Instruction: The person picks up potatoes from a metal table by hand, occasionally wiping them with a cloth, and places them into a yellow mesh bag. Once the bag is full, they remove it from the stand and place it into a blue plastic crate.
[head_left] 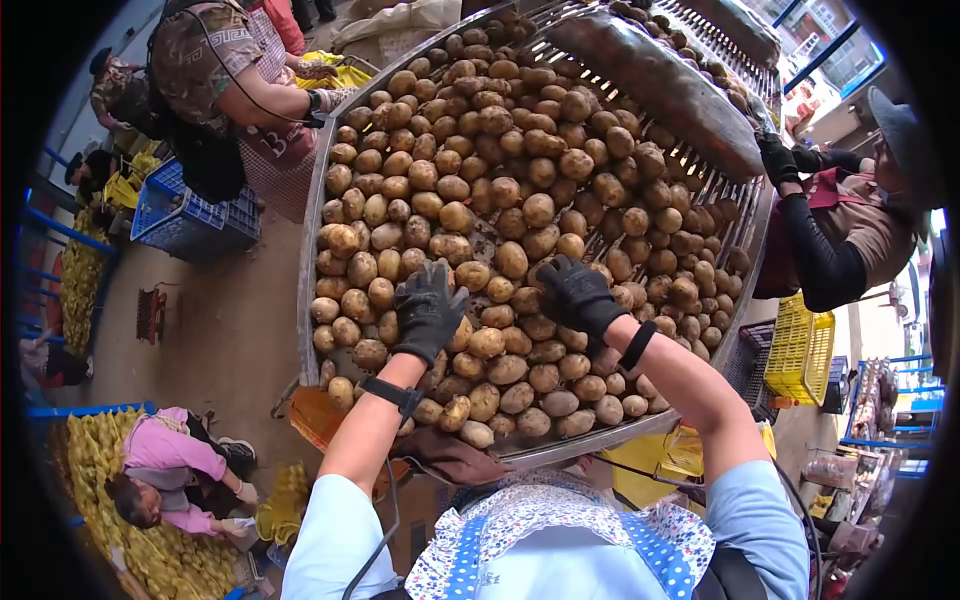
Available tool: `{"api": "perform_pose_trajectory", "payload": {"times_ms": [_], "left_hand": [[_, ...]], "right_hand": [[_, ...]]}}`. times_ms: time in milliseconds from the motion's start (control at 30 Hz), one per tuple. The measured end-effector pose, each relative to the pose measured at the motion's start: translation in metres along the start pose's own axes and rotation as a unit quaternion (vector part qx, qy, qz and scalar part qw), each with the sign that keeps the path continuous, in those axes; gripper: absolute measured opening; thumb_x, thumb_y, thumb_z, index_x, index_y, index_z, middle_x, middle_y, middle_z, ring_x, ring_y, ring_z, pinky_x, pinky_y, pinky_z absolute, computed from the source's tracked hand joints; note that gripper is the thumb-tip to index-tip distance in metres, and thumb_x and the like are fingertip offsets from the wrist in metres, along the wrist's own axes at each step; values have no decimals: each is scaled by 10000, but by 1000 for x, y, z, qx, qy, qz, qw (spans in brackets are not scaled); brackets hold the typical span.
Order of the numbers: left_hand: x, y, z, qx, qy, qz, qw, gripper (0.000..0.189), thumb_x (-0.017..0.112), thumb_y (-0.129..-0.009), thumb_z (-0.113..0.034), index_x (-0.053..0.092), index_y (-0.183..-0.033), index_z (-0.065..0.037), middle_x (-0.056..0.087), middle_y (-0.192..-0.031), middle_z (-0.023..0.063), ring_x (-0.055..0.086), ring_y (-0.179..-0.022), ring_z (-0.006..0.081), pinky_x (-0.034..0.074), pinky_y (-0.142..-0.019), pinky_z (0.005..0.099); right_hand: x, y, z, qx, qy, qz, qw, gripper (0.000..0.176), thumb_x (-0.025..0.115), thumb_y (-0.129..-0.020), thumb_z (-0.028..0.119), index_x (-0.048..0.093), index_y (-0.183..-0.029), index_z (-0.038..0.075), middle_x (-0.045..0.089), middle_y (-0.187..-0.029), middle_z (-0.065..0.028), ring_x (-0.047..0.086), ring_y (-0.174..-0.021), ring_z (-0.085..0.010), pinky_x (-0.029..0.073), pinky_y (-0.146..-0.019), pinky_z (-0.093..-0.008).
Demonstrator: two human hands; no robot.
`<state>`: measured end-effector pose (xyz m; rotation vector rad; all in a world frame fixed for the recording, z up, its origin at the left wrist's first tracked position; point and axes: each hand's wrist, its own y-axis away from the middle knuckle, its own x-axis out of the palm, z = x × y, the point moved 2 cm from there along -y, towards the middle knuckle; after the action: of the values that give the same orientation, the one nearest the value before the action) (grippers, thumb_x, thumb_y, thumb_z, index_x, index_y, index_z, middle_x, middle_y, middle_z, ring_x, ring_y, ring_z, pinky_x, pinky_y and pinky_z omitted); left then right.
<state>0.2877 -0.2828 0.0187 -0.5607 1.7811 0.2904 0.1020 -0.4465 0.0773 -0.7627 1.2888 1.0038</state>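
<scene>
A broad heap of potatoes covers a metal-edged sorting table in front of me. My left hand, in a black glove, lies on the potatoes left of the middle. Its fingers are spread, and no potato is lifted in it. To the right, my right hand rests on the heap in a matching glove. Its fingers are apart and bent slightly down over the potatoes; their tips are partly hidden. Bare metal slats show between potatoes toward the far side.
A grey padded bar crosses the table's far right. Co-workers stand at the left and right edges. A blue crate and yellow crates flank the table. Another person crouches beside yellow net bags.
</scene>
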Motion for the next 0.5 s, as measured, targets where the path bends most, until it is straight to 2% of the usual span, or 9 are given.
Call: {"api": "perform_pose_trajectory", "payload": {"times_ms": [33,100,200,267,300,333,367,433,500], "left_hand": [[0,-6,-4,-35,-30,79,996,676,627,-862,-428,425,-1410,-86,449,-1397,231,430,-1273,396,334,-1061,510],[20,-12,-4,-20,-53,80,995,749,645,-837,-404,352,-1449,-88,418,-1407,260,427,-1284,406,332,-1067,517],[33,-18,3,-7,-62,108,992,697,642,-815,-296,384,-1428,-88,420,-1416,228,422,-1290,397,346,-1063,508],[13,-10,1,21,-43,140,989,683,641,-817,-292,394,-1420,-86,422,-1419,216,428,-1283,395,353,-1056,506],[7,-6,2,55,-23,173,983,669,639,-819,-289,404,-1411,-85,423,-1422,204,433,-1277,392,360,-1049,505],[22,4,11,85,7,115,990,662,639,-829,-306,408,-1412,-92,439,-1417,192,466,-1241,369,379,-1030,493],[26,6,15,92,6,126,988,662,639,-829,-306,408,-1412,-92,439,-1417,192,466,-1241,369,379,-1030,493],[28,11,18,63,16,30,997,688,646,-834,-332,388,-1435,-117,456,-1413,179,491,-1206,350,394,-1013,478],[14,3,14,41,33,69,996,704,650,-837,-352,384,-1443,-113,482,-1387,198,508,-1188,355,402,-1005,467]], "right_hand": [[-9,-16,-2,9,10,5,1000,358,643,-774,300,560,-1086,145,574,-1087,-157,619,-957,-357,509,-706,-488],[-24,-65,-6,17,38,-34,999,384,625,-774,310,569,-1115,143,606,-1033,-164,639,-880,-357,504,-707,-497],[-36,-148,5,32,56,15,998,356,575,-827,295,601,-1140,129,639,-1056,-175,657,-893,-355,514,-748,-493],[1,-195,-2,78,112,90,986,307,522,-884,264,645,-1115,104,645,-1122,-182,657,-976,-347,523,-798,-483],[16,-207,-2,135,95,75,983,287,477,-924,236,673,-1080,97,631,-1186,-189,644,-1042,-346,523,-844,-478],[35,-218,-6,189,46,42,980,272,489,-918,225,681,-1062,96,635,-1174,-183,643,-1040,-340,521,-845,-481],[36,-216,-3,247,-2,15,969,257,502,-912,213,689,-1044,96,640,-1162,-177,641,-1038,-335,519,-847,-483],[9,-186,8,113,65,37,991,295,561,-877,208,644,-1132,85,648,-1129,-163,635,-1027,-343,508,-852,-494],[-13,-151,14,98,48,52,993,419,626,-835,219,566,-1225,82,649,-1098,-171,636,-1003,-342,502,-843,-493]]}}
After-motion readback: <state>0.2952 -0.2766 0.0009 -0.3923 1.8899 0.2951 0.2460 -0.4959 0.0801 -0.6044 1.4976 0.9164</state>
